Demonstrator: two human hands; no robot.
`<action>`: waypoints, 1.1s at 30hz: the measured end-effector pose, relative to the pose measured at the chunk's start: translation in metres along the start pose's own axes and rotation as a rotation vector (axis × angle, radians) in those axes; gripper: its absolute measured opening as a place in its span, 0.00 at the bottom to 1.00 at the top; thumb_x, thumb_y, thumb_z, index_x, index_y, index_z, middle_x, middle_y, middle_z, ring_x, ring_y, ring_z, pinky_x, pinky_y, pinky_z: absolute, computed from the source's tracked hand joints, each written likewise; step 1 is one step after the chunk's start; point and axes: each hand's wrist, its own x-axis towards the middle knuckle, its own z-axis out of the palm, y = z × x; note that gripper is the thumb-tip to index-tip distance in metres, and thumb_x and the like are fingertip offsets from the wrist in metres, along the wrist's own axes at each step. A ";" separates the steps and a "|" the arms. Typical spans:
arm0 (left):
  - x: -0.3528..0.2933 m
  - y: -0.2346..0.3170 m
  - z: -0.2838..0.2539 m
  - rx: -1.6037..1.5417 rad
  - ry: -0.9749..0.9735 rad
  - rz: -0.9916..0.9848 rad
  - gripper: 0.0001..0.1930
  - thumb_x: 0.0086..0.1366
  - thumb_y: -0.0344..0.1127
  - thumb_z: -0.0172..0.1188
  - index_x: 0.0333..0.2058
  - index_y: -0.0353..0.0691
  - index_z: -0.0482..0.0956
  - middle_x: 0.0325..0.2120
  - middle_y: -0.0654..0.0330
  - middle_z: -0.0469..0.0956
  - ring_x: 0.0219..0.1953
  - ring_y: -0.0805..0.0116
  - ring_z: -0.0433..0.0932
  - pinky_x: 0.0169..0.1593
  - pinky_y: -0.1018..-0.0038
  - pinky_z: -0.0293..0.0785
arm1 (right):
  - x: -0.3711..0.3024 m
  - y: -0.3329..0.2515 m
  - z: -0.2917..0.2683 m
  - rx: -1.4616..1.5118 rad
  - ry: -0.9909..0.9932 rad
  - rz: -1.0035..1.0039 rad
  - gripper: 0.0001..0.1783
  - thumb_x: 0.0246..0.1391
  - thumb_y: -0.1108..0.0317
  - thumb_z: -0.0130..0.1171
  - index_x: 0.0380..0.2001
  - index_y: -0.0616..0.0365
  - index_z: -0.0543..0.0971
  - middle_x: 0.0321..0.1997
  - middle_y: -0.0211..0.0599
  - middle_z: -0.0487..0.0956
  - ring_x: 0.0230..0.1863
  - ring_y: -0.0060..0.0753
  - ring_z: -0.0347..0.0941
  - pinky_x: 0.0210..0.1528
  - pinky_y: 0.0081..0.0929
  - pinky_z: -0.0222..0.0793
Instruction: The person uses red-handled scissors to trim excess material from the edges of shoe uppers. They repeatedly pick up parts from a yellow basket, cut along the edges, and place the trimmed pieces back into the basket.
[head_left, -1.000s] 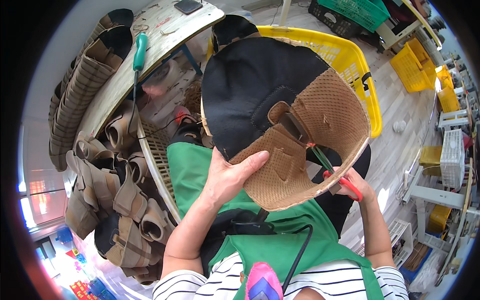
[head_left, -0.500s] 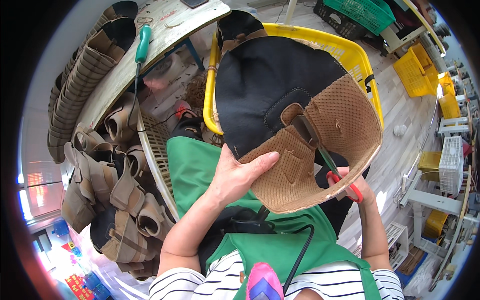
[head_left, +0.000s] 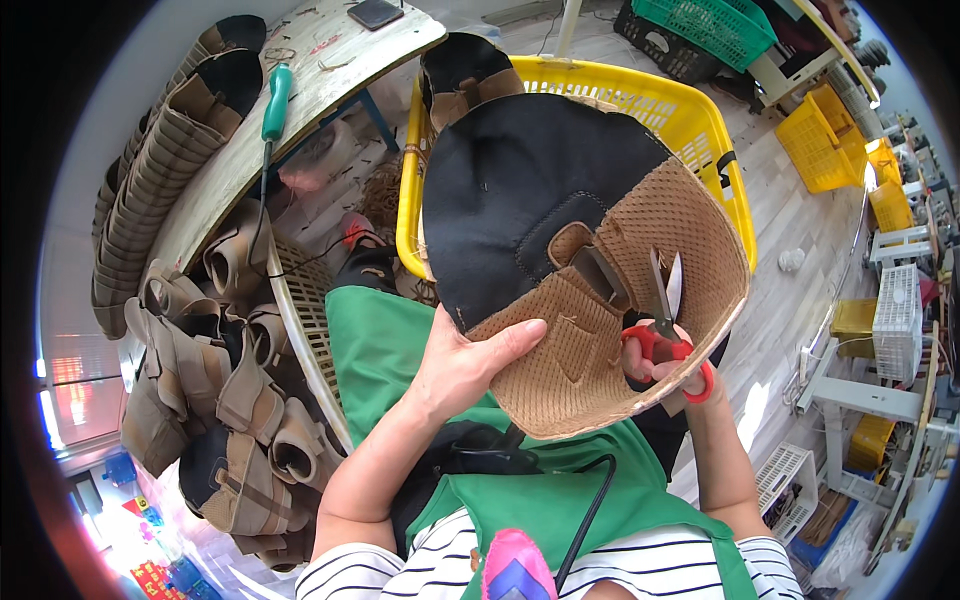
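A large curved piece (head_left: 530, 160), black smooth material joined to brown mesh, is spread in front of me. My left hand (head_left: 455, 368) grips its lower left edge, thumb lying on the mesh. In my right hand (head_left: 642, 362) are scissors (head_left: 664, 300) with red handles, fingers wrapped through the loops. Their blades are parted and point upward over the mesh on the right side. A dark slot framed by a brown tab sits at the middle of the piece. Part of my right hand is hidden behind the lower rim.
Behind the piece stands a yellow basket (head_left: 712, 110) with a similar black-and-brown piece (head_left: 465, 75) in it. A pale basket (head_left: 305, 325) and a heap of beige pieces (head_left: 245, 385) are at left. A green-handled tool (head_left: 277, 103) and a phone (head_left: 376, 12) lie on the worktable (head_left: 225, 170).
The scissors have come away from the central slot toward the right, and their blades have spread. My left hand keeps its grip; the piece sits slightly lower and further left.
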 end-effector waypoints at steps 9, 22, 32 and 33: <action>-0.002 -0.001 -0.002 -0.024 -0.011 0.002 0.21 0.58 0.27 0.64 0.51 0.33 0.72 0.44 0.58 0.78 0.44 0.71 0.77 0.50 0.72 0.74 | -0.015 0.001 -0.004 -0.303 0.442 0.007 0.13 0.44 0.64 0.62 0.31 0.59 0.72 0.34 0.33 0.70 0.40 0.26 0.67 0.40 0.23 0.64; -0.001 -0.002 -0.007 0.029 0.027 0.053 0.21 0.57 0.23 0.63 0.50 0.34 0.72 0.44 0.59 0.77 0.44 0.71 0.77 0.50 0.72 0.74 | -0.024 -0.006 0.010 -1.581 0.371 -0.508 0.15 0.33 0.77 0.67 0.29 0.63 0.76 0.30 0.34 0.78 0.33 0.25 0.75 0.37 0.25 0.70; 0.003 -0.002 -0.018 -0.134 -0.091 -0.050 0.22 0.55 0.21 0.64 0.50 0.34 0.73 0.45 0.58 0.77 0.46 0.68 0.76 0.51 0.71 0.73 | -0.014 0.004 0.014 -1.397 0.524 -0.570 0.14 0.32 0.78 0.64 0.29 0.61 0.75 0.28 0.36 0.77 0.30 0.33 0.73 0.32 0.28 0.70; 0.004 -0.004 -0.018 -0.150 -0.080 -0.064 0.22 0.54 0.21 0.64 0.50 0.34 0.73 0.45 0.58 0.78 0.46 0.68 0.76 0.51 0.71 0.73 | -0.012 0.001 0.015 -1.536 0.442 -0.632 0.14 0.32 0.78 0.64 0.28 0.61 0.75 0.28 0.36 0.76 0.29 0.33 0.73 0.31 0.28 0.70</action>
